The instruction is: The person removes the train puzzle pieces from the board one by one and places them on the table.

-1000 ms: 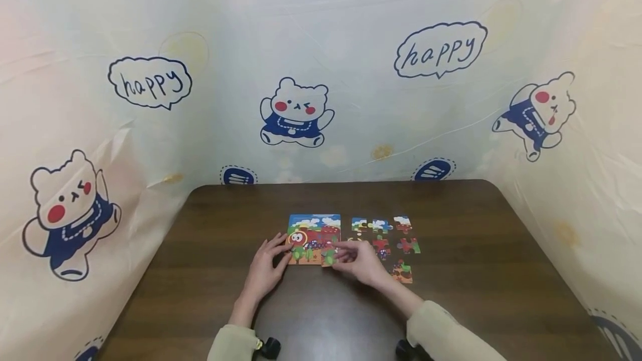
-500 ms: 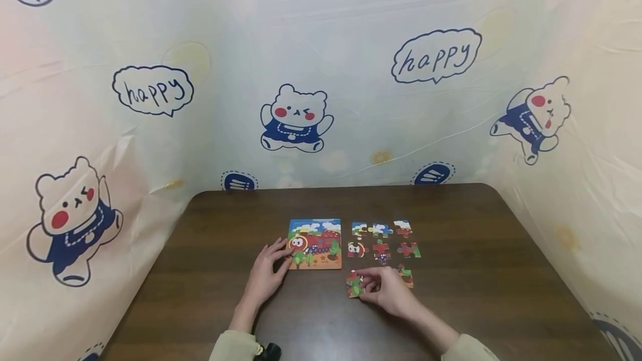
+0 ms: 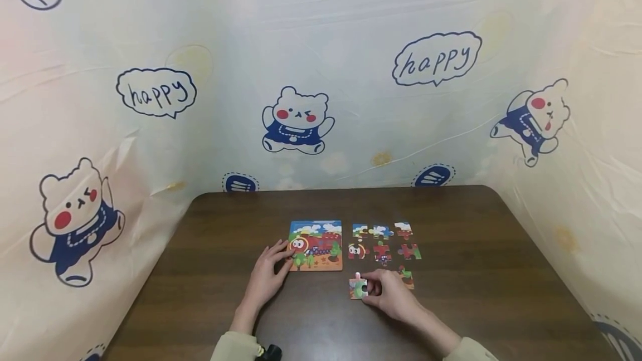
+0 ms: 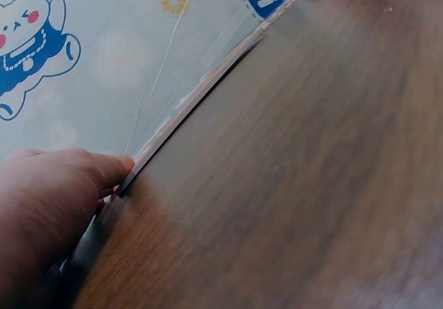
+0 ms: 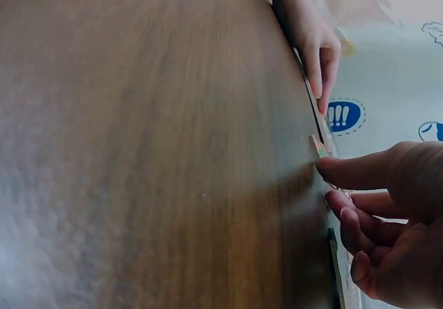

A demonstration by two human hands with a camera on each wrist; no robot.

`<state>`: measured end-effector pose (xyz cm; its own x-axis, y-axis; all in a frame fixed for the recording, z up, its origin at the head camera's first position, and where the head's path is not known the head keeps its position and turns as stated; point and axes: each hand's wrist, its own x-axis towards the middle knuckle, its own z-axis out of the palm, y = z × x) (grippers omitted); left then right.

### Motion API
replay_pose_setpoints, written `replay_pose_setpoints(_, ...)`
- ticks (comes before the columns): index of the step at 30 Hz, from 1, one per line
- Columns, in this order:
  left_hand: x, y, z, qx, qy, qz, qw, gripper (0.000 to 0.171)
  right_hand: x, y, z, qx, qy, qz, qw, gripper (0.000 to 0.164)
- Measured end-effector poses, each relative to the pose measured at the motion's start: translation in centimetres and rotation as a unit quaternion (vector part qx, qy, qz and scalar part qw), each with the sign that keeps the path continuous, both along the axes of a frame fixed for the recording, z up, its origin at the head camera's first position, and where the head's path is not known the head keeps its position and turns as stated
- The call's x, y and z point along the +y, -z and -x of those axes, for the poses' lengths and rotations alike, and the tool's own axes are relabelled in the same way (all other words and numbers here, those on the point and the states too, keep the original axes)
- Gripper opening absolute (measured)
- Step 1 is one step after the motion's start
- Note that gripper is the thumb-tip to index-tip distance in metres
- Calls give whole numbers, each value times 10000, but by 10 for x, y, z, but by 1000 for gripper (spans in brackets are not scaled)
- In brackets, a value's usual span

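A square picture board (image 3: 316, 244), printed with a red train, trees and clouds, lies flat on the table. My left hand (image 3: 267, 276) rests at its left side, thumb and fingers touching the edge; in the left wrist view the thumb (image 4: 118, 167) lies against that edge. To the right, my right hand (image 3: 395, 295) pinches a jigsaw piece (image 3: 358, 288), mostly green, between thumb and fingers by its right side. In the right wrist view the piece (image 5: 318, 146) shows only as a thin tilted edge.
Several loose jigsaw pieces lie in rows right of the board, among them one with eyes (image 3: 357, 250) and a red one (image 3: 382, 252). Another piece (image 3: 407, 277) is partly covered by my right hand. Behind the brown table (image 3: 225, 227) hangs a bear-print curtain (image 3: 351, 127).
My right hand has moved from the board's lower right corner to the right and nearer me, carrying the jigsaw piece away from the board. The left hand has stayed in place.
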<state>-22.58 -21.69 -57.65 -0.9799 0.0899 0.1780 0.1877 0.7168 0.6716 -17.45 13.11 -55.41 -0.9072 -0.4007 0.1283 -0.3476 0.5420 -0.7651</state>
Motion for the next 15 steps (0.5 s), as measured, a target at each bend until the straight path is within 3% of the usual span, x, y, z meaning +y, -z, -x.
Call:
replay_pose_setpoints(4, -1, 0, 1, 36, 6, -13, 10000, 33, 0, 4, 2, 482, 42, -209, 9986, 40)
replay_pose_setpoints(7, -1, 0, 1, 51, 7, -21, 10000, 32, -3, -11, -3, 407, 131, -522, 9977, 42)
replay_pose_setpoints(10, -1, 1, 0, 46, -1, -28, 10000, 31, -3, -14, -4, 252, 234, -608, 9976, 42)
replay_pose_setpoints(12, -1, 2, 0, 79, 7, -16, 10000, 30, -1, -8, -2, 415, 272, -469, 9977, 39)
replay_pose_setpoints(15, 0, 3, 0, 163, 15, 9, 9999, 29, 9, 16, 9, 1050, 369, 36, 9938, 35)
